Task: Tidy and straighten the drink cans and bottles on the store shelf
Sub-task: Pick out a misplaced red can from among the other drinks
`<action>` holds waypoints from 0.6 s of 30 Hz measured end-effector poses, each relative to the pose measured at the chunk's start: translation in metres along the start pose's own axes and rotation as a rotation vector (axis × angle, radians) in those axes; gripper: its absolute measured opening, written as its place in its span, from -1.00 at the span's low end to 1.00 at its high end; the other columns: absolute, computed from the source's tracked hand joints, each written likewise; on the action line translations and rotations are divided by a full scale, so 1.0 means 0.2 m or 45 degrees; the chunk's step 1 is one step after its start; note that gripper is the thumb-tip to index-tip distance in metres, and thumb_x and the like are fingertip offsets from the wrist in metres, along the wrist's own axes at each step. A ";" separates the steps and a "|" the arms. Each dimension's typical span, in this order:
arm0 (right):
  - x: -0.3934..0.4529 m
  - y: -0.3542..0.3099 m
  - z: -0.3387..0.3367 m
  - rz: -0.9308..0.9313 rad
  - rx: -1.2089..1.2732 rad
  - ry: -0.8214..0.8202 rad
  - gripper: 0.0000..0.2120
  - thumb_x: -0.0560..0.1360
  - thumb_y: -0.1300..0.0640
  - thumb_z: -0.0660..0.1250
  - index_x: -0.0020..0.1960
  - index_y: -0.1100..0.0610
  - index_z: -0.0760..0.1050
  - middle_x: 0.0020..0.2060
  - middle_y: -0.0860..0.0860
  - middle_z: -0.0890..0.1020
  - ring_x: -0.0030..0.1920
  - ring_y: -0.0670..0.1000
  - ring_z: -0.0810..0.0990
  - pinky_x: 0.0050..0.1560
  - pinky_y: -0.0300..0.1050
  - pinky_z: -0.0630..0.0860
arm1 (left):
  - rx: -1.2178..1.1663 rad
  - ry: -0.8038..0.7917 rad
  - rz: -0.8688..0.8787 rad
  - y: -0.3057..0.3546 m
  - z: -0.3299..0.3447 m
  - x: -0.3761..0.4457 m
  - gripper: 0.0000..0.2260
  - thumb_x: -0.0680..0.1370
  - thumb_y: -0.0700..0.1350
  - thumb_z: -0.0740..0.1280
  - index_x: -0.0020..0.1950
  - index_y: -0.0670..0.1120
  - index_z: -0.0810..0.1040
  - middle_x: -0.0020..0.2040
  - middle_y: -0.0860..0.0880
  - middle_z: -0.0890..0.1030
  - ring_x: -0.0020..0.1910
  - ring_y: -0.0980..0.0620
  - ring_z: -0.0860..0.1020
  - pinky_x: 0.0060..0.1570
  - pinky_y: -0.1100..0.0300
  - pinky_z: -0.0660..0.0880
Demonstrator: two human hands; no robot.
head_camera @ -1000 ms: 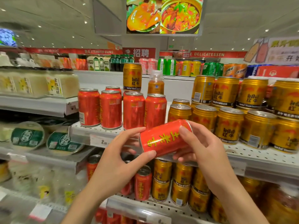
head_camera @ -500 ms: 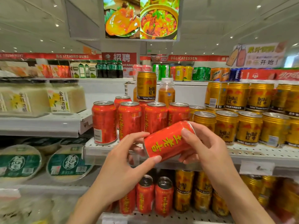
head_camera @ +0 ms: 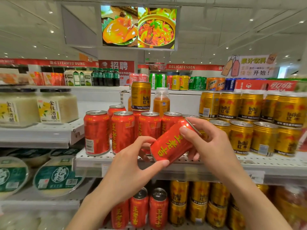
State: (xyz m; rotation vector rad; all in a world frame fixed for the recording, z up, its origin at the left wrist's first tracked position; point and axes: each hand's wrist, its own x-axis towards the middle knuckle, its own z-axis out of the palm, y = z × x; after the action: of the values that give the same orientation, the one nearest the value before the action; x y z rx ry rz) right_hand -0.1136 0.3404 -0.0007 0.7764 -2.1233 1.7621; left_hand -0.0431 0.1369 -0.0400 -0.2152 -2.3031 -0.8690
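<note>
The held red can [head_camera: 172, 143] hides the gold cans [head_camera: 203, 134] behind it — far-right cans [head_camera: 297, 113] blur.

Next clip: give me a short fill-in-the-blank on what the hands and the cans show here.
1. The held can is ____ in colour.
2. It is gripped by ____ hands: left hand, right hand.
3. The held can is ____, not upright.
4. A gold can stands stacked on the ____ cans.

Missing: red; both; tilted; red
</note>
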 end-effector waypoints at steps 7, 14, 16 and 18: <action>0.08 -0.05 -0.07 -0.092 -0.334 -0.004 -0.53 0.42 -0.25 0.44 0.30 -0.16 0.55 0.13 -0.21 0.62 -0.01 -0.19 0.66 -0.17 -0.15 0.67 | 0.064 0.109 0.074 0.00 -0.07 0.05 -0.70 0.50 0.19 0.40 0.20 0.20 0.55 0.03 0.26 0.63 -0.06 0.15 0.62 -0.16 0.38 0.49; 0.13 -0.13 -0.06 -0.198 -0.656 -0.079 -0.43 0.38 -0.33 0.37 0.32 -0.11 0.52 0.04 -0.23 0.54 0.03 -0.13 0.62 0.04 -0.08 0.67 | 0.298 0.292 0.137 0.03 -0.20 0.24 -0.77 0.54 0.12 0.38 0.16 0.11 0.56 -0.14 0.19 0.60 -0.18 0.19 0.59 -0.14 0.18 0.59; 0.15 -0.15 -0.04 -0.211 -0.735 -0.099 -0.45 0.42 -0.30 0.37 0.33 -0.09 0.52 0.05 -0.19 0.57 0.02 -0.11 0.63 0.02 -0.13 0.65 | 0.357 0.324 0.150 0.04 -0.23 0.32 -0.73 0.55 0.11 0.38 0.20 0.07 0.55 -0.09 0.17 0.59 -0.15 0.20 0.58 -0.09 0.14 0.59; 0.17 -0.16 -0.03 -0.222 -0.835 -0.110 -0.47 0.46 -0.31 0.36 0.34 -0.09 0.50 0.07 -0.17 0.58 0.00 -0.12 0.60 -0.04 -0.23 0.56 | 0.430 0.338 0.133 0.04 -0.25 0.40 -0.70 0.56 0.09 0.38 0.25 0.05 0.51 -0.01 0.12 0.58 -0.09 0.12 0.58 -0.04 0.11 0.57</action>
State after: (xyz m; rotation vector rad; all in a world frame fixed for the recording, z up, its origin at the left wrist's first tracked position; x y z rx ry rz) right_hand -0.1234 0.3344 0.0441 0.8147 -2.3849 0.8629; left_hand -0.0752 0.1052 0.0431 -0.0668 -2.1262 -0.4179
